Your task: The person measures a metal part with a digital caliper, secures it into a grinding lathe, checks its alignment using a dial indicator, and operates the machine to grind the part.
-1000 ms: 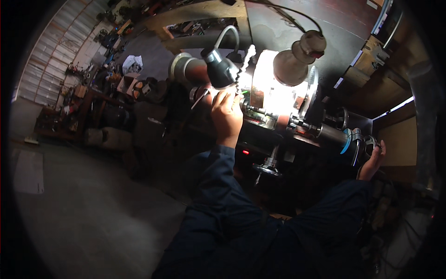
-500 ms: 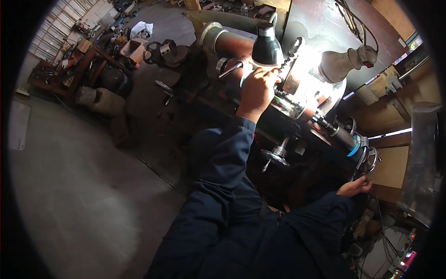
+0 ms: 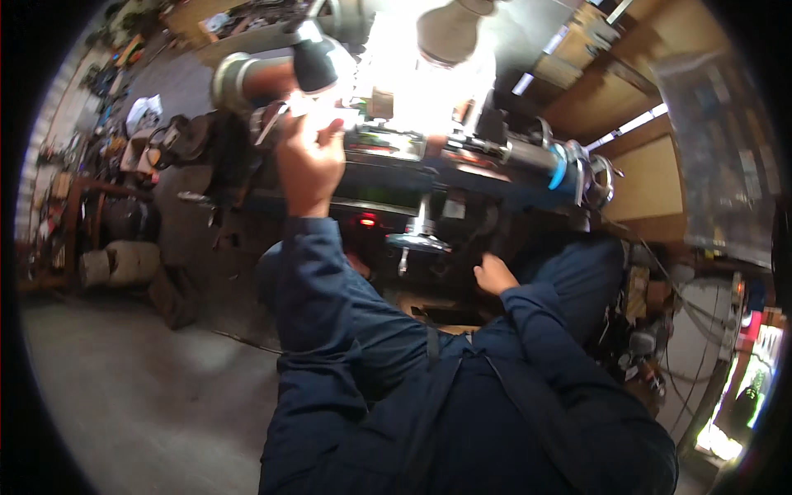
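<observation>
My left hand (image 3: 312,169) is raised at the headstock end of a metal lathe, just below a black lamp shade (image 3: 315,64). Its thumb stands up, but glare and blur wash out the fingers. A metal lever (image 3: 268,124) projects close to its left. Low in front of my lap, my right hand (image 3: 496,275) has its fingers curled in; whatever is inside them, if anything, is hidden. The nearest control to it is a chromed handwheel (image 3: 419,242), apart from the hand. A shiny workpiece (image 3: 388,142) lies along the lathe in bright light.
The tailstock (image 3: 532,158) carries a blue band and ends in another handwheel (image 3: 601,183). A pale lamp shade (image 3: 448,33) hangs over the lathe. A gas cylinder (image 3: 132,264) lies at left near cluttered shelving. Cables (image 3: 701,318) run down the right side.
The view has turned, shifting the lathe leftward. My right hand has moved from beside the tailstock handwheel toward the middle. My left hand stays near the black lamp, its thumb now raised.
</observation>
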`<state>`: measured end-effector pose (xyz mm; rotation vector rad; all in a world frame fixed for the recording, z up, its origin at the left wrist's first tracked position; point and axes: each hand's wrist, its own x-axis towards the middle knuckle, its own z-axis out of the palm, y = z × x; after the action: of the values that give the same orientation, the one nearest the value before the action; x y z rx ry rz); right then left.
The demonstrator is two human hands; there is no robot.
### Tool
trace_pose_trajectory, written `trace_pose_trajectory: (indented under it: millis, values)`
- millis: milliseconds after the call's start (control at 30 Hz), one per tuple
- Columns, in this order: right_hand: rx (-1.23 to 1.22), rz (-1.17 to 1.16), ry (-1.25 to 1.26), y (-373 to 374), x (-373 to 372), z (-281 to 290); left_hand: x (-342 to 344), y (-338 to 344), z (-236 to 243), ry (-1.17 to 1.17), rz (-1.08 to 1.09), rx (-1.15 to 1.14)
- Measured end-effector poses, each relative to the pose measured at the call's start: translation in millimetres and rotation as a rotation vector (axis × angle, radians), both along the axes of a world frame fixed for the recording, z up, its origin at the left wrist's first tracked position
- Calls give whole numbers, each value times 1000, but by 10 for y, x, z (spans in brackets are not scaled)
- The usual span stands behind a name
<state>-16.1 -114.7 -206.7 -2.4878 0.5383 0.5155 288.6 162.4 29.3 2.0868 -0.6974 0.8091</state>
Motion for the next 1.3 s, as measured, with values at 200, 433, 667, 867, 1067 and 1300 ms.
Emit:
trace_pose_trajectory:
  millis: [200,433,667,867,1067,1300]
  values:
    - [-172,365,429,-550,-41,-2097,43,330,-39,135,91,-366]
    - [-130,335,435,-171,340,-2471,182,354,116,231,229,-613]
    - [-38,262,505,86,535,-1999,307,123,-54,303,176,-641]
    - [21,228,539,28,575,-2009,368,72,-303,314,13,-618]
    - [58,221,546,87,592,-2027,302,-93,-327,297,105,-511]
    - [71,275,520,184,738,-1823,261,-88,-298,269,118,-560]
